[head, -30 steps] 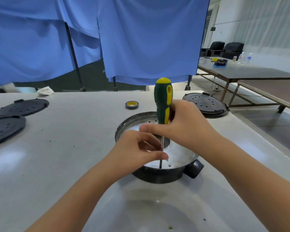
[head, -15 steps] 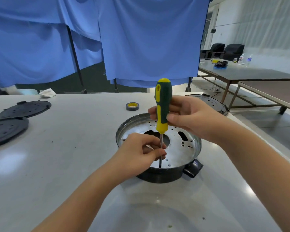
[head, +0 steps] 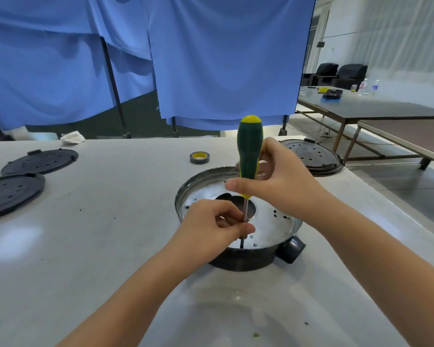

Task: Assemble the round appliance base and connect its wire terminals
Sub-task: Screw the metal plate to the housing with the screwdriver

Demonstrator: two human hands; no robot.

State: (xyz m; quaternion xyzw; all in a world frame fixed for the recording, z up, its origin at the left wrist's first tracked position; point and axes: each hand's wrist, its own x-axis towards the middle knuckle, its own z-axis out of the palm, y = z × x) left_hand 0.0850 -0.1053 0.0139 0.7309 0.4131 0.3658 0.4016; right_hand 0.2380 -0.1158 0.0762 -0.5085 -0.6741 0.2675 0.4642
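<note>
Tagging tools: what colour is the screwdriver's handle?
Head view: the screwdriver handle is dark green with yellow ends.

Open tabletop left of base, tape roll behind (small), black lid far right

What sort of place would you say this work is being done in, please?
Probably a workshop or assembly room in an office-like hall. A large white worktable holds black perforated covers and a tape roll; blue cloth screens hang behind, with long tables and black chairs beyond.
</note>
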